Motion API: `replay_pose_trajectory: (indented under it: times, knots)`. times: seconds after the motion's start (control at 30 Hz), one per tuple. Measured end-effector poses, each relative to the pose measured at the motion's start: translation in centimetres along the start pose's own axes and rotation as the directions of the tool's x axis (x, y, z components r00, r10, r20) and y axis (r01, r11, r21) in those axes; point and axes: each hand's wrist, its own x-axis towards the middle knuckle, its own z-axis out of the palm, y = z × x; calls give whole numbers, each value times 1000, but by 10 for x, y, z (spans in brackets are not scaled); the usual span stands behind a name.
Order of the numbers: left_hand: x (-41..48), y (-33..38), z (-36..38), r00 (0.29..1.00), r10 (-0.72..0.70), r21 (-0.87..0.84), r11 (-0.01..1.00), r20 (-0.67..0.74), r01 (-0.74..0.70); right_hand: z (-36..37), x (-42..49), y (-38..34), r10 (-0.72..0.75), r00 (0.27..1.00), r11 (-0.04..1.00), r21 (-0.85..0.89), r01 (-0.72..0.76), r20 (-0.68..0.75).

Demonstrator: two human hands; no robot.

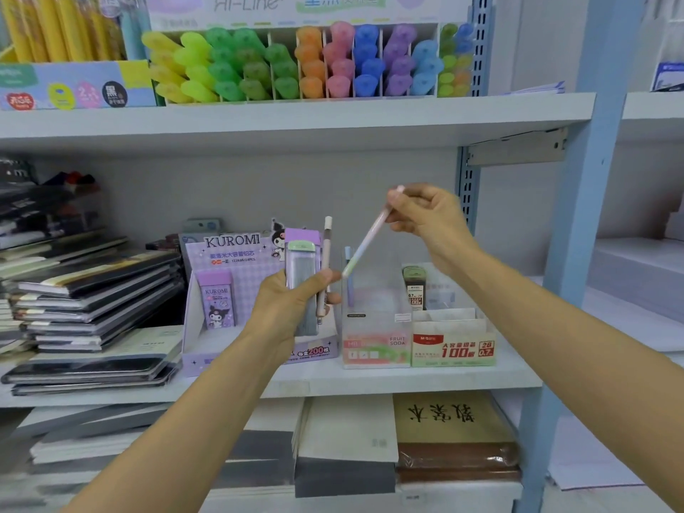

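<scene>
Two hands work in front of the middle shelf (407, 379). The left hand (285, 305) grips two lead-refill cases (301, 264) and a beige pen (325, 261), all upright. The right hand (425, 216) pinches the upper end of a pastel pen (364, 244), which is tilted with its lower tip near the left thumb, above the clear display box (375, 327). Behind: Kuromi box (229, 261). Higher: highlighters (296, 64).

Pale grey shelves (296, 120), blue upright (588, 179)

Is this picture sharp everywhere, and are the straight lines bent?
Head view: soft, even light, no hard shadows; the right hand and its pastel pencil are sharp enough; the notebook stack at the left edge is smeared; the blue post leans, from wide-angle distortion.
</scene>
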Motion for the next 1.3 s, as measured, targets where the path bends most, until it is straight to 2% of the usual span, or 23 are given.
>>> replay_pose_trajectory:
  times: [0.1, 0.37, 0.63, 0.87, 1.0, 1.13, 1.2, 1.3]
  knots:
    - [1, 1, -6, 1000, 20, -63, 998, -3, -21, -15, 15, 1, -30, 996, 988, -157, 17, -82]
    - [5, -11, -14, 999, -34, -71, 997, 21, 36, 14, 23, 40, -26, 998, 861, -506, 48, 49]
    - [12, -20, -21, 997, -20, -74, 997, 74, 25, 17, 31, 50, 45, 983, 783, -617, 77, 180]
    - [16, -22, -20, 995, -11, -91, 996, 95, 19, 19, 29, 58, -11, 977, 735, -660, 153, 214]
    - [16, -24, -20, 995, -14, -86, 996, 103, 23, 18, 30, 64, -80, 972, 643, -734, 219, 220]
    - [16, -25, -19, 995, -27, -89, 995, 100, 36, 19, 28, 67, -103, 959, 462, -841, 281, 264]
    - [15, -24, -19, 995, -32, -90, 995, 96, 41, 18, 28, 66, -110, 955, 431, -852, 297, 277]
    - [12, -23, -19, 995, -35, -91, 995, 95, 43, 18, 25, 60, -139, 954, 437, -848, 299, 264]
